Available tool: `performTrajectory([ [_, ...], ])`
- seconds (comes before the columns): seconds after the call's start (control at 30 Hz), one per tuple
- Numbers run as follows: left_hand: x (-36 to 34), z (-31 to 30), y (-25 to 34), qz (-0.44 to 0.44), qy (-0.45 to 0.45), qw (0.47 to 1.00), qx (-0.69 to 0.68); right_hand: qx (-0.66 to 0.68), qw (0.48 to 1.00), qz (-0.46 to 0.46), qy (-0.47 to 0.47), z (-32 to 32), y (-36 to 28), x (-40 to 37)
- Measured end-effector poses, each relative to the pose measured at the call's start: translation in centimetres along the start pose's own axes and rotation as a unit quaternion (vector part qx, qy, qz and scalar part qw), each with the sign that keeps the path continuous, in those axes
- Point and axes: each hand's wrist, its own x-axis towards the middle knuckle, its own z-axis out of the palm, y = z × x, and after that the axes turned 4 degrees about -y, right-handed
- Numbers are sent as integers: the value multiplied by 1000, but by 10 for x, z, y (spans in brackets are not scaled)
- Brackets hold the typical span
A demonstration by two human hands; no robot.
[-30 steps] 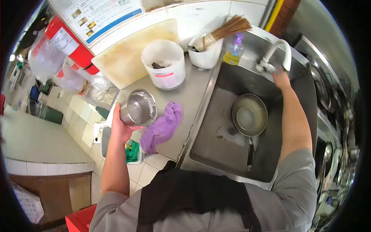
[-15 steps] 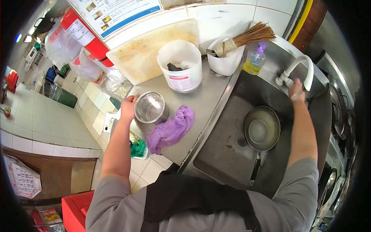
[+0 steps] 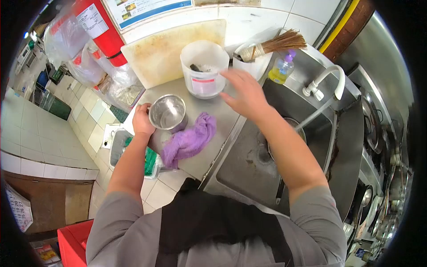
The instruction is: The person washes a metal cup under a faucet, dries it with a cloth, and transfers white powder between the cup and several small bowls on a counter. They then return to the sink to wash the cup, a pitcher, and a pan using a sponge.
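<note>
My left hand [image 3: 143, 119] is closed at the left side of a round metal pot [image 3: 168, 113] on the steel counter. A crumpled purple cloth [image 3: 190, 140] lies against the pot's near side. My right hand [image 3: 243, 91] is open, fingers stretched toward the right side of a white plastic bucket [image 3: 204, 84] that has a dark lump and whitish stuff inside. Water runs from the white faucet [image 3: 327, 82] into the sink [image 3: 240, 171]. There a frying pan [image 3: 269, 149] is mostly hidden behind my right forearm, its black handle pointing toward me.
Behind the bucket a stained cutting board [image 3: 173, 55] leans on the wall. A white container [image 3: 253, 66] holds a straw brush [image 3: 280, 42], beside a yellow soap bottle [image 3: 281, 67]. A red fire extinguisher [image 3: 95, 26] hangs at the left. Pots and lids [image 3: 371, 124] line the right side.
My right hand has moved left from the faucet to the bucket. Water now streams from the faucet. My left hand stays at the pot, and the view has shifted slightly.
</note>
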Motion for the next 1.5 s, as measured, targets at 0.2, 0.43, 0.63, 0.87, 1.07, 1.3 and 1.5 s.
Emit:
performTrajectory([
  [0.2, 1, 8, -8, -30, -24, 999, -2, -104, 968, 68, -220, 16, -32, 62],
  [0.43, 10, 20, -26, -25, -68, 997, 34, -150, 972, 12, -179, 9, -28, 36],
  [0.63, 11, 18, -24, -6, -42, 997, 57, -88, 944, 46, -315, -34, -22, 25],
  [0.87, 2, 17, -22, -26, -59, 996, 64, 6, 934, 142, -327, -135, -4, -40],
  [1.07, 8, 16, -20, -22, -59, 996, 65, -15, 942, 244, -228, -121, 53, -131],
  [1.3, 8, 16, -18, -21, -51, 995, 85, -95, 886, 406, -202, -28, 106, -225],
  [1.5, 7, 12, -12, 2, -51, 995, 84, -107, 839, 456, -277, -5, 103, -247],
])
